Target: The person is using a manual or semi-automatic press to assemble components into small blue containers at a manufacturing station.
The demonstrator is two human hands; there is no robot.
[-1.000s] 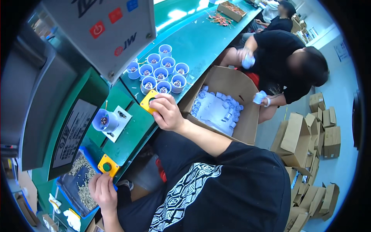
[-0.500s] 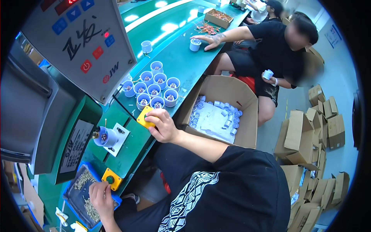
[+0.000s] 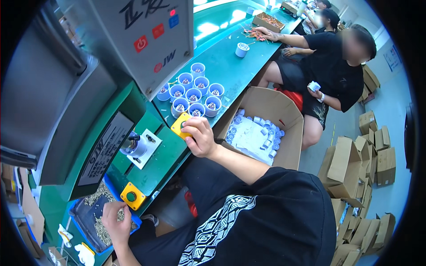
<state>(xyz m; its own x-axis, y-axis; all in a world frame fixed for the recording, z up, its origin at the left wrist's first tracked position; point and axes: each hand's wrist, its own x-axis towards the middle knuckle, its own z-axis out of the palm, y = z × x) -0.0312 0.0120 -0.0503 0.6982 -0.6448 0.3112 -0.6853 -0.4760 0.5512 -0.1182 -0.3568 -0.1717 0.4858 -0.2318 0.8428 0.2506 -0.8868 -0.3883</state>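
My right hand [image 3: 200, 136] rests its bent fingers on the green button of a yellow button box [image 3: 179, 126] at the bench edge, thumb apart from them. My left hand [image 3: 117, 222], its fingers bent together, is above the blue tray [image 3: 76, 213] of small metal screws. Whatever may be between those fingertips is hidden. A second yellow button box [image 3: 139, 200] is just beyond that hand, untouched. Between the boxes, a white plastic cup [image 3: 140, 150] stands on a metal plate [image 3: 153, 141] under the green-and-grey machine [image 3: 113, 146], whose dark tip reaches into the cup.
Several white cups [image 3: 194, 95] with metal parts inside stand beyond my right hand. An open carton [image 3: 284, 106] of white parts is beside the bench. A co-worker [image 3: 333, 62] sits past it, reaching toward orange wires [image 3: 254, 34]. Cartons [image 3: 344, 164] are piled at right.
My view has shifted. My left hand has drawn away from the nearer button box; my right hand stays on the other. The co-worker's hand has moved from a white cup to the orange wires.
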